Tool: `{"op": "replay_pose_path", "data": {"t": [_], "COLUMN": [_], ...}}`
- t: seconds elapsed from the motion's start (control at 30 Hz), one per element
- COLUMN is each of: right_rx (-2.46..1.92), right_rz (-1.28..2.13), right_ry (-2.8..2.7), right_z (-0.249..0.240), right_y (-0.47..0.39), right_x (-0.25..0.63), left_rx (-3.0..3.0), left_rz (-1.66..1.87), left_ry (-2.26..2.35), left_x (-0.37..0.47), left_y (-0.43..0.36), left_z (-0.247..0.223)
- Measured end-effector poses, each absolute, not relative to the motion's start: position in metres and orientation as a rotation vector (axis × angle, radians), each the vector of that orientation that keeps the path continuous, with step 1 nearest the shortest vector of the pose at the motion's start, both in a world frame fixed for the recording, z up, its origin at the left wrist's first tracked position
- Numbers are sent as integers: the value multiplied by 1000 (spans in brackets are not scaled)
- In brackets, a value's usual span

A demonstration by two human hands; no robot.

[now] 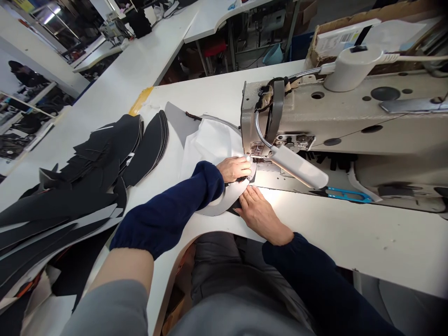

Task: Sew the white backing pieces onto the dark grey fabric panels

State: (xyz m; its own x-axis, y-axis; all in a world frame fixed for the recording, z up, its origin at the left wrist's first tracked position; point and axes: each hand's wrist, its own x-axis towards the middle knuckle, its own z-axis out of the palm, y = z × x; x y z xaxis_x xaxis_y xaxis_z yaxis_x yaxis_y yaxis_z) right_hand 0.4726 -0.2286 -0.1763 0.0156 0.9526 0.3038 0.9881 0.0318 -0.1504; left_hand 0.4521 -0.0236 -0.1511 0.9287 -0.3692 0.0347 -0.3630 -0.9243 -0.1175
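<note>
A sewing machine [336,126] stands on the white table, its needle area lit by a small lamp [301,165]. Close to the presser foot, my left hand [234,169] has its fingers bent and pressed together on a light grey fabric piece [224,203]. My right hand [261,213] lies with fingers outstretched, nearer to me, on the fabric edge where a dark layer shows beneath. White fabric [212,142] and a grey panel [177,122] spread out behind my left hand. The fingertips of my left hand partly hide the stitching spot.
Stacked dark fabric panels [105,154] cover the left of the table [402,247]. Blue thread snips [348,195] lie by the machine bed. A white cylindrical device [353,67] sits on the machine head, with a cardboard box [318,39] behind.
</note>
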Motion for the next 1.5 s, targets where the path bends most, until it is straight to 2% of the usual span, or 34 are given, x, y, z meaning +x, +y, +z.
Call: {"op": "replay_pose_path", "data": {"t": [0.4, 0.5, 0.63, 0.83, 1.07, 1.27, 1.5], "right_rx": [-1972, -1973, -1994, -2038, -2052, -1996, -1960], "right_rz": [-184, -198, -204, -216, -256, -243, -231], "right_ry": [-2004, -2005, -1993, -1976, -1983, -1988, -1998], "right_z": [-185, -187, -187, -185, -187, -189, -188], "right_y": [-227, -230, -228, -227, -226, -225, -223], "right_x": [470, 466, 464, 461, 460, 462, 465], "left_rx": [-3279, -3285, -3224, -3123, -3018, -2983, -2966], "left_rz": [-447, -370, -64, 230, 43, 174, 161], "left_ry": [-54, -137, -270, -201, -84, -109, -68], "left_x": [439, 432, 432, 431, 418, 421, 426], "left_y": [-50, -63, -76, -77, -61, -70, -73], "left_z": [-167, -158, -140, -122, -138, -139, -139]}}
